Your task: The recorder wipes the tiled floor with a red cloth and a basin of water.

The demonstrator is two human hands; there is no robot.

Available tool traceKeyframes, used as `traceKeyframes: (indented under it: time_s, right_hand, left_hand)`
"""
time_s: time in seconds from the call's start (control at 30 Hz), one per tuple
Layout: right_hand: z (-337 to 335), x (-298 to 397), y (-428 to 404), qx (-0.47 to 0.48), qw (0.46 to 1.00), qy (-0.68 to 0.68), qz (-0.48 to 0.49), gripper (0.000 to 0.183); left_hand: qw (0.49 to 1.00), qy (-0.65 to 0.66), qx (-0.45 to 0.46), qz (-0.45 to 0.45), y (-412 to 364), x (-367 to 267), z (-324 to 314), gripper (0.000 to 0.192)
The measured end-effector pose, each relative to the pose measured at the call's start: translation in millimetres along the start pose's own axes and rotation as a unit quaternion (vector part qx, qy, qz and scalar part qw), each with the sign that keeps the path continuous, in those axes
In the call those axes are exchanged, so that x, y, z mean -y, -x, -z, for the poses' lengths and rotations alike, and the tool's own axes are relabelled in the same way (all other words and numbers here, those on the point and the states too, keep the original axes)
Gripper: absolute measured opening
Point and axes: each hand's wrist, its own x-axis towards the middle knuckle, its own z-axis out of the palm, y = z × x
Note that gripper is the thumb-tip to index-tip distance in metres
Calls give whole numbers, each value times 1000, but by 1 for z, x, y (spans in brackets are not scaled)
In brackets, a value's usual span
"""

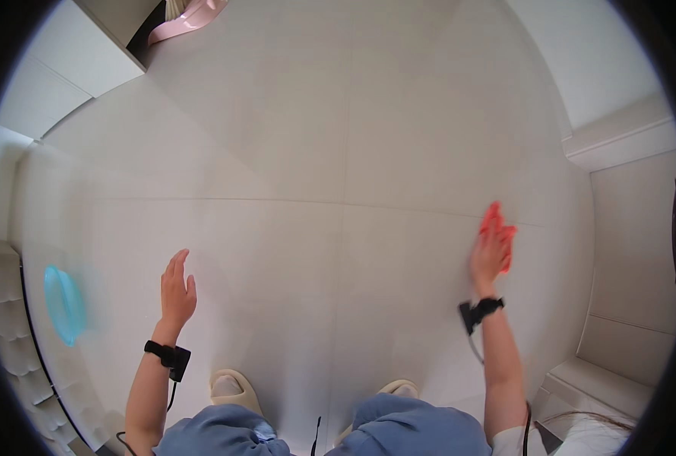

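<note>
My right hand (489, 257) is on a bright red cloth (509, 242), over the pale tiled floor (315, 256). The cloth sticks out past my fingers and along the right side of the hand, and both look slightly blurred. My left hand (178, 292) holds nothing; its fingers are extended and the thumb stands a little apart. To the left of that hand, a translucent light-blue plastic basin (67, 306) is near the wall side. Each wrist wears a black strap with a small device and a cable.
A white cabinet (81, 57) stands at the upper left, with a pink dustpan (187, 23) and broom bristles (175, 9) beside it. Pale walls and ledges (623, 137) border the right. Beige padded blocks (13, 310) line the left edge. My slippered feet (232, 387) are at the bottom.
</note>
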Motion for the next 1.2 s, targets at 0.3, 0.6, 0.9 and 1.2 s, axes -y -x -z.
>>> traceKeyframes:
  time_s: [0.3,0.6,0.9,1.2]
  right_hand:
    - [78,186,188,289,646,-276,651,50]
    - [-36,284,-96,218,863,77,449,54]
    - [-1,391,181,158,810,-203,527,62]
    - [39,399,262,387,626,-393,551,19]
  left_hand:
    - [996,-17,-85,-20,-7,-11,15,51]
    - [989,-64,-107,75,19,36,12,51]
    - [978,12,-175,108,15,63,-10,56]
    - [996,79,-42,7,22,38,-29,52]
